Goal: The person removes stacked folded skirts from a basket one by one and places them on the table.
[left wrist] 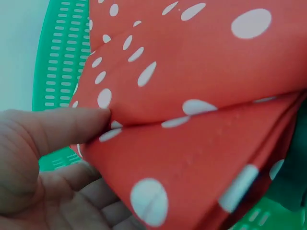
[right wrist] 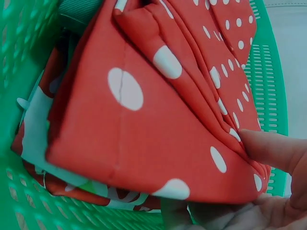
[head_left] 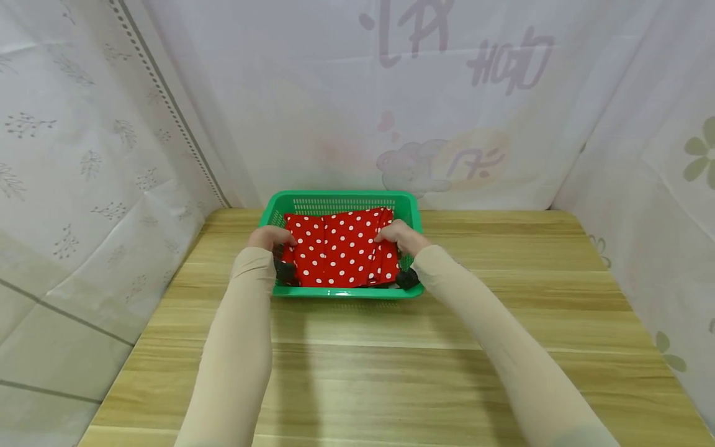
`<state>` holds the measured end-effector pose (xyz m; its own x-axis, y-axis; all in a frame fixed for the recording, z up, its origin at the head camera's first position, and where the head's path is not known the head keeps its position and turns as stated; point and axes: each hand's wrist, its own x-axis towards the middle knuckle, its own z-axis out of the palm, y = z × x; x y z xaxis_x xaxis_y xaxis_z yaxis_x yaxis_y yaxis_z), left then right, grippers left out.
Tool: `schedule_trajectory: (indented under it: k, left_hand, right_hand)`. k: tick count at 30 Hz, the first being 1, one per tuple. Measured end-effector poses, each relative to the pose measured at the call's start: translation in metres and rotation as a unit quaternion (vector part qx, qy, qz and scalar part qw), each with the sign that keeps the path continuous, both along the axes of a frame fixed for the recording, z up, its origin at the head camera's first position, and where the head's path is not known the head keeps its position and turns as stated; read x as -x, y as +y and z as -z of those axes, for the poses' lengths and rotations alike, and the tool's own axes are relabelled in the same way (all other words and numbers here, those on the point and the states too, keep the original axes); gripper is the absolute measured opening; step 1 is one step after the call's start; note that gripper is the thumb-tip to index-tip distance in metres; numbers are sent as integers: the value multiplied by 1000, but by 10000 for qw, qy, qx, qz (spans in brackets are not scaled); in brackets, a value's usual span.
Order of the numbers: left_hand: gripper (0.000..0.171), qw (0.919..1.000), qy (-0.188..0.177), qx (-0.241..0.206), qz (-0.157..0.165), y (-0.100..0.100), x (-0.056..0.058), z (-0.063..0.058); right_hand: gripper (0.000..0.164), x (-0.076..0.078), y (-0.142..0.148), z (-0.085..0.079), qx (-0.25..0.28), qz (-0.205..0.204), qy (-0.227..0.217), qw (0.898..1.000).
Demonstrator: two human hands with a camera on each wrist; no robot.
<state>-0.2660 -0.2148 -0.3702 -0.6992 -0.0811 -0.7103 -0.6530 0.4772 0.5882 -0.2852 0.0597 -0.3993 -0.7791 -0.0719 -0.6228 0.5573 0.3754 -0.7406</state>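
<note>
A folded red cloth with white polka dots [head_left: 346, 248] lies inside a green plastic basket [head_left: 341, 292]. My left hand [head_left: 272, 236] grips the cloth's left side, thumb on top and fingers underneath, as the left wrist view shows. At the opposite side my right hand [head_left: 403, 236] pinches the cloth the same way, its fingers partly hidden below the fold. Beneath the cloth, the right wrist view shows another patterned fabric [right wrist: 36, 124] in red, white and green. A dark green piece [right wrist: 79, 14] shows beside the cloth.
The basket stands at the back of a wood-grain table [head_left: 357, 372], close to a white printed curtain [head_left: 335, 112]. More patterned curtain hangs at the left and right. Dark objects [head_left: 408, 279] show by the basket's front corners, below the wrists.
</note>
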Motion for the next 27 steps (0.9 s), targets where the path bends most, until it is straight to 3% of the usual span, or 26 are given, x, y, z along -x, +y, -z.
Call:
schedule_trajectory:
  k: [7, 13, 17, 23, 27]
  left_hand:
    - [50, 9982, -279, -419, 321, 0, 8, -5]
    - [49, 9945, -157, -720, 746, -9, 11, -9]
    - [51, 9932, -21, -873, 768, -16, 11, -12]
    - [54, 9955, 118, -849, 408, -21, 9, -12]
    - [55, 9941, 182, -1007, 369, -24, 8, -12]
  right_hand:
    - [39, 4, 0, 2, 142, -193, 252, 9994]
    - [37, 6, 3, 2, 310, -169, 314, 9989]
    - [37, 6, 4, 0, 516, -99, 312, 9981]
    - [38, 4, 3, -4, 655, -69, 318, 9973]
    - [39, 3, 4, -7, 663, -87, 409, 9969]
